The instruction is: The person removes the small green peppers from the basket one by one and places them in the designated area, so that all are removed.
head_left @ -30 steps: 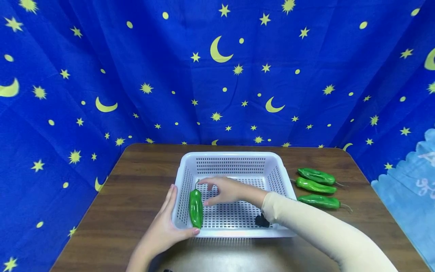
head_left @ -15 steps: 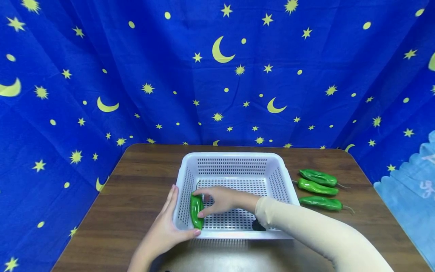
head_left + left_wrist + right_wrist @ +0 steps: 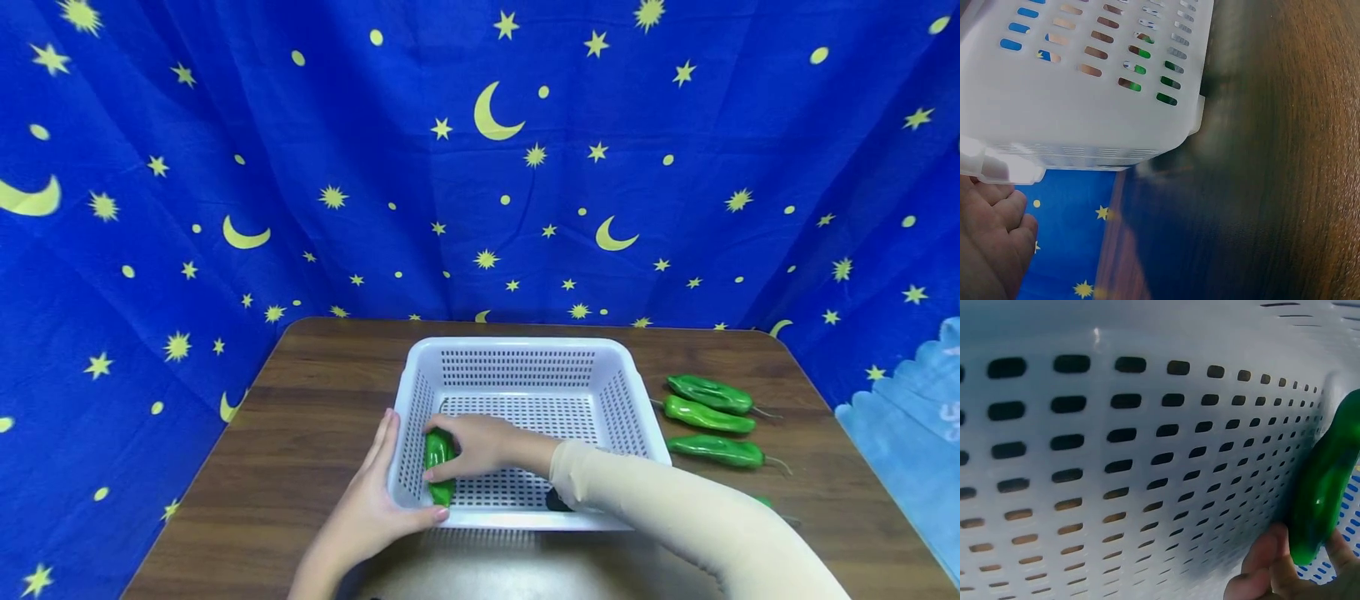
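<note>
A white perforated plastic basket (image 3: 517, 343) stands on the wooden table. Inside it, along the left wall, is a long green pepper (image 3: 438, 454), partly covered by fingers. My right hand (image 3: 476, 446) reaches in and pinches this pepper between thumb and fingers. In the right wrist view the pepper (image 3: 1325, 481) stands tilted near the perforated wall, with the right hand (image 3: 1285, 575) at its lower end. My left hand (image 3: 375, 508) rests at the basket's near left corner, straight fingers along the outer side and thumb on the front rim.
Several more green peppers lie on the table right of the basket, among them a far one (image 3: 708, 392), a middle one (image 3: 708, 414) and a nearer one (image 3: 716, 450). Another pepper (image 3: 765, 502) is mostly hidden behind the sleeve (image 3: 675, 508). A blue star-patterned cloth (image 3: 420, 167) hangs behind.
My right hand has moved from beside the pepper onto it and now pinches it. The left hand keeps its place on the basket corner. Another pepper has come into view by the sleeve.
</note>
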